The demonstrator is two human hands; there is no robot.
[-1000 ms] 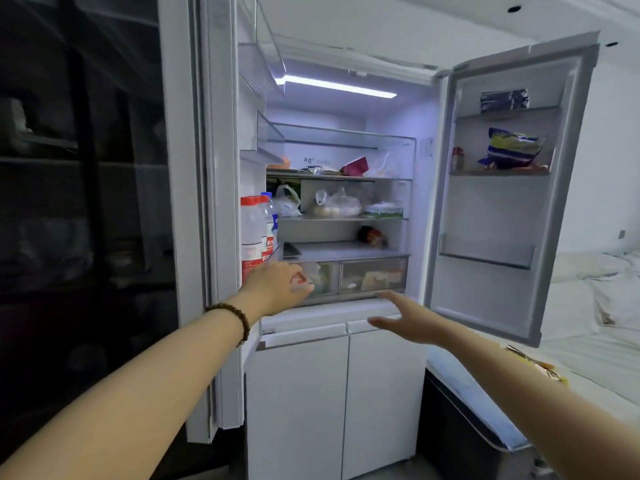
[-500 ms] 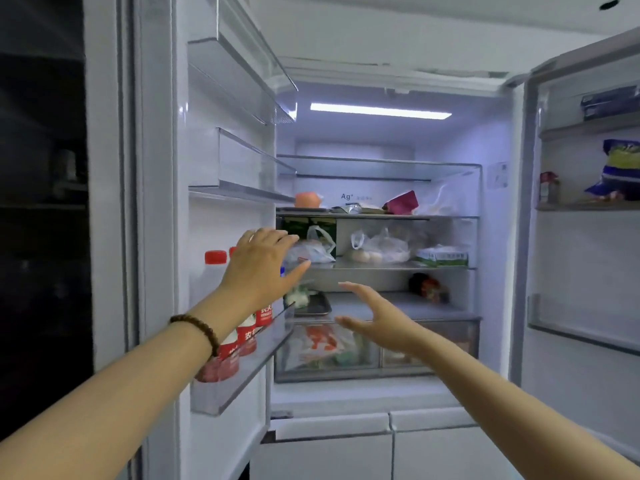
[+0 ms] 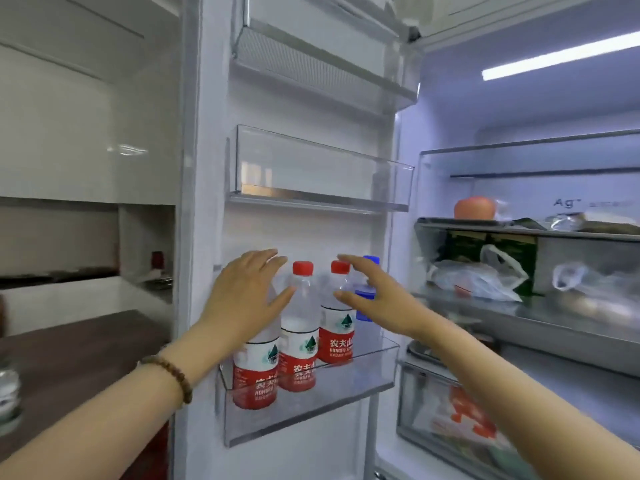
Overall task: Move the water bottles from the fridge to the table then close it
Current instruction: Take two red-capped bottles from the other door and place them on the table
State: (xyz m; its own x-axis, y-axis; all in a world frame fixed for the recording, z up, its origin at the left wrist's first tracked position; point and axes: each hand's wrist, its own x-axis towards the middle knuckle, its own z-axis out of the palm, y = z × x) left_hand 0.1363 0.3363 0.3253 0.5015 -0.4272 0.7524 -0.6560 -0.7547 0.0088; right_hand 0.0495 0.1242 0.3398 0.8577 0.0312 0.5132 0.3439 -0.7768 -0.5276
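Observation:
Three clear water bottles with red caps and red labels stand in the lowest clear bin [image 3: 311, 407] of the open left fridge door: a left bottle [image 3: 256, 372], a middle bottle [image 3: 299, 344] and a right bottle [image 3: 337, 327]. Behind them stands a bottle with a blue cap [image 3: 367, 299]. My left hand [image 3: 242, 299], fingers spread, covers the top of the left bottle. My right hand [image 3: 377, 299], also spread, hovers just right of the right bottle, in front of the blue-capped one. Neither hand grips anything.
Two empty door bins [image 3: 318, 174] hang above. The lit fridge interior at right holds an orange fruit [image 3: 474, 207], plastic bags [image 3: 481, 275] and a lower drawer [image 3: 450, 414]. A dark brown table [image 3: 79, 355] lies at left, with a glass jar [image 3: 8, 393] at its edge.
The view has swung left and closer to the door bin. Both hands have moved from in front of the shelves to the bottles' tops, the left one now over the left bottle.

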